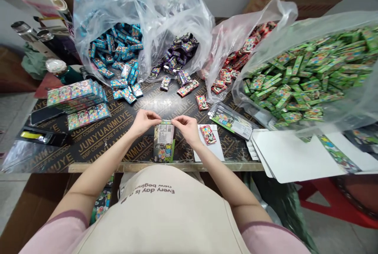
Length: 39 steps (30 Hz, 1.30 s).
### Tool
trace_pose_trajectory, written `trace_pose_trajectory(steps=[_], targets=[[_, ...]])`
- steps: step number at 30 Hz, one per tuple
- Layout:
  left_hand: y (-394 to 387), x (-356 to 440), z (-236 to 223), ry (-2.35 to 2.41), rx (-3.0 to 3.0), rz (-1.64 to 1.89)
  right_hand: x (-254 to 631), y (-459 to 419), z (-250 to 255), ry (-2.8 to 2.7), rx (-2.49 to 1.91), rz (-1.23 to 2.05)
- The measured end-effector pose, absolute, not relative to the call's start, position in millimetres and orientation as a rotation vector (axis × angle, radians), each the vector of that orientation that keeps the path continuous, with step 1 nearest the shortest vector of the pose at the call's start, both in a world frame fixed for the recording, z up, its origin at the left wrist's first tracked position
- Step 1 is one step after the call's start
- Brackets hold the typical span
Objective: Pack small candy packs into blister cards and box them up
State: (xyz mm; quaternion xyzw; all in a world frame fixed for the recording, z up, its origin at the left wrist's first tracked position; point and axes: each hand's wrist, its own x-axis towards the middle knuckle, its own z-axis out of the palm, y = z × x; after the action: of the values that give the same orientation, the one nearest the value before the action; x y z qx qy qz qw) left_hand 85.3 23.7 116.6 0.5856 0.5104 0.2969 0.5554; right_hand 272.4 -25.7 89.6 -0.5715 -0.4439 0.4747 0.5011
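In front of my body, a clear printed plastic packet point(164, 143) with a white label panel and green edging lies on the table. My left hand point(146, 122) pinches the left end of its top edge between thumb and fingertips. At the right end of that same edge, the fingers of my right hand point(186, 127) are closed too. Just right of my right hand, a small red box point(208, 134) rests on a white card point(217, 149). A similar flat clear packet point(232, 121) lies further right.
Open plastic bags hold small blue boxes point(121, 47), purple boxes point(180, 51), red boxes point(236, 59) and green boxes point(304, 76) along the back. Stacked wrapped packs point(78, 98) and a dark phone point(45, 115) sit left. White cards point(295, 153) overhang the front edge at right.
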Motion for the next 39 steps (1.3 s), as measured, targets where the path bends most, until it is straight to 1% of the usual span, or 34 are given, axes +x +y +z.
trace_pose_trajectory(steps=[4,7,10,13,17,21,23,26,28,29,35,39], targets=[[23,85,120,1.241,1.629,0.682,277,-23,94,-1.117,-1.371,1.204],[25,83,121,1.203,1.664,0.641,283,-19,97,-1.126,-1.360,1.286],[26,82,122,1.148,1.672,0.591,288,-19,99,-1.195,-1.353,1.278],[21,81,124,1.095,1.781,0.624,288,-27,99,-1.321,-1.340,1.156],[11,84,124,0.966,2.113,0.727,285,-46,93,-1.584,-1.243,0.821],[7,87,120,0.916,2.387,0.690,302,-52,84,-1.824,-1.154,0.616],[8,87,117,0.893,2.445,0.654,326,-45,77,-1.837,-1.327,0.532],[9,86,115,0.870,2.434,0.637,370,-28,64,-1.789,-1.898,0.411],[9,86,113,0.875,2.406,0.654,394,-16,55,-1.830,-2.189,0.473],[9,86,113,0.883,2.392,0.667,402,-11,51,-1.860,-2.260,0.530],[5,86,110,0.929,2.323,0.713,411,2,36,-1.948,-2.267,0.760],[4,86,107,0.951,2.282,0.742,408,-2,34,-2.023,-2.190,0.724]])
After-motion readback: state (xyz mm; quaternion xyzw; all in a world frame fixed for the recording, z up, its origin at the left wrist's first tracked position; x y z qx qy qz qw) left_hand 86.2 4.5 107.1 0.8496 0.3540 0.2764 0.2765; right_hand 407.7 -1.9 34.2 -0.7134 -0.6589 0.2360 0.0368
